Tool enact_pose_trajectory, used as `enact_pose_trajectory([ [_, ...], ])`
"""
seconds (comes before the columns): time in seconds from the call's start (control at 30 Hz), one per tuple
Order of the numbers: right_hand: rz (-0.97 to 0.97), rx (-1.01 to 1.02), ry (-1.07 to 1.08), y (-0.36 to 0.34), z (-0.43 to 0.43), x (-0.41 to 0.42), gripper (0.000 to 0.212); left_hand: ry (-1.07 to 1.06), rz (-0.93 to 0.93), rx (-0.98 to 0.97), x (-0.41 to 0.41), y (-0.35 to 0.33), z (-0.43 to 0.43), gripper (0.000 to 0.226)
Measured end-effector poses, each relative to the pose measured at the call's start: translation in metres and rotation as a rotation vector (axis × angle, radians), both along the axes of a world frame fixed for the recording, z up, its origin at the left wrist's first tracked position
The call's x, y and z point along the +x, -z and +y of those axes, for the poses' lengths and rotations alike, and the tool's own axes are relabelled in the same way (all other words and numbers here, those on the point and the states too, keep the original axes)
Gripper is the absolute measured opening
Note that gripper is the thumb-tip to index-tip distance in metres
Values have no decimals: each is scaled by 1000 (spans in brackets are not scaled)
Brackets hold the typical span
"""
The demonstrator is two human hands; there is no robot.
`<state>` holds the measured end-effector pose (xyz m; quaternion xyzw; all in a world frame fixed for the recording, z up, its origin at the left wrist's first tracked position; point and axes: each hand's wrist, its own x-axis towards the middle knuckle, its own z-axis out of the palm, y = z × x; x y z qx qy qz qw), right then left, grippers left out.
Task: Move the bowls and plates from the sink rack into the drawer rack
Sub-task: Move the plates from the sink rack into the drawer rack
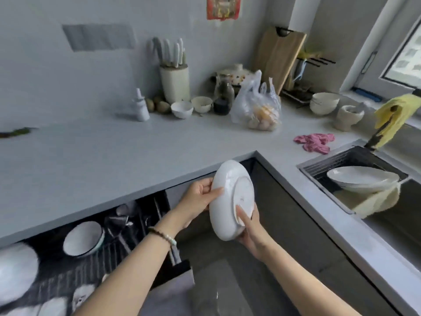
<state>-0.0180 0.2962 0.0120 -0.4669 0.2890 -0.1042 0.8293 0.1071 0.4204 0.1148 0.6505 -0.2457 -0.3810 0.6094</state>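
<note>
Both the left hand (197, 195) and the right hand (248, 229) grip a white round ceramic plate (227, 197), held on edge above the open black drawer rack (95, 265).

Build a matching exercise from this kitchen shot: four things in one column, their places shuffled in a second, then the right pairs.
Things
1. white plate
2. pink cloth
3. yellow cloth
4. blue-rimmed bowl

Places
A. in the drawer rack
B. held between left hand and right hand
C. draped over the tap
D. lying on the counter

Pairs: 1-B, 2-D, 3-C, 4-A
</note>
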Motion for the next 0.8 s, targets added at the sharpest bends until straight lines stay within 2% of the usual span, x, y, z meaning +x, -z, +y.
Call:
enact_pose_trajectory([
  [0.13,-8,-11,-156,1,93,45,68,-187,33,20,25,8,108,24],
  [0.4,73,-17,-458,20,275,119,70,-454,147,62,72,36,312,28],
  [0.53,127,-6,-511,40,362,145,56,-542,203,103,96,63,403,29],
  [0.7,229,-30,-567,74,438,175,70,-613,323,88,117,104,486,22],
  [0.8,253,-104,-592,84,466,193,61,-692,403,20,130,126,513,19],
])
